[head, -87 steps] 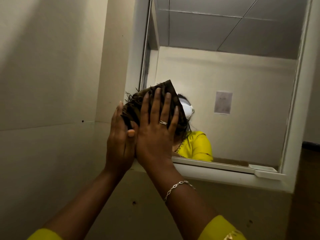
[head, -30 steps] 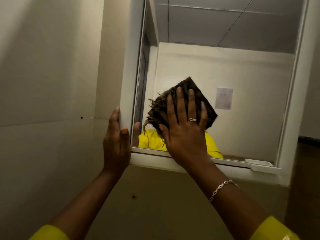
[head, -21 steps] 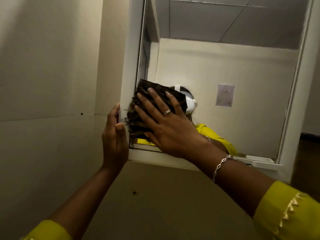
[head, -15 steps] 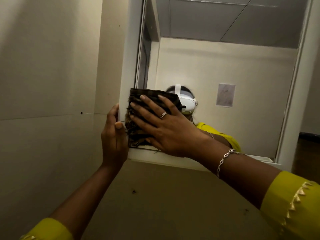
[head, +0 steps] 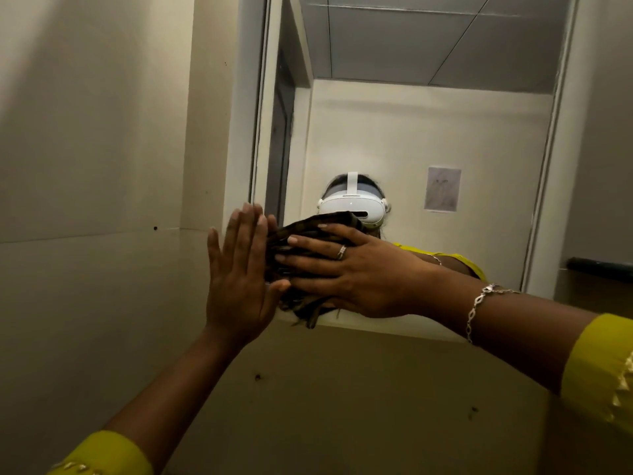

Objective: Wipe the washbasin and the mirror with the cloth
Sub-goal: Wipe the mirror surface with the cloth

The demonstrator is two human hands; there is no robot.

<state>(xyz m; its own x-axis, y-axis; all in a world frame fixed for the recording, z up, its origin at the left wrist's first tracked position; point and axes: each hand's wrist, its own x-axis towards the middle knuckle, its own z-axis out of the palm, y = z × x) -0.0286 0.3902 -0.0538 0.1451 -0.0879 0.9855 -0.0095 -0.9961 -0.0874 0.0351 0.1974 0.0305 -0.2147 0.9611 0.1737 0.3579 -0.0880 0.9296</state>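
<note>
Plain beige walls (head: 102,132), dim light, dark specks on wall below; panelled ceiling (head: 428,39) reflected.

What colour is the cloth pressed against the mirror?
Dark brown, with faint lighter stripes and a frayed edge; the cloth shows best in the head view.

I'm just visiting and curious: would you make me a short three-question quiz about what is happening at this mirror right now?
1. True or false: the right hand presses the cloth flat against the mirror.
2. Which part of the mirror is the cloth on? A) top right B) bottom left C) centre
3. Fill in: the left hand lies flat and open on the mirror's ____.

Key: 1 true; 2 B; 3 frame
</note>
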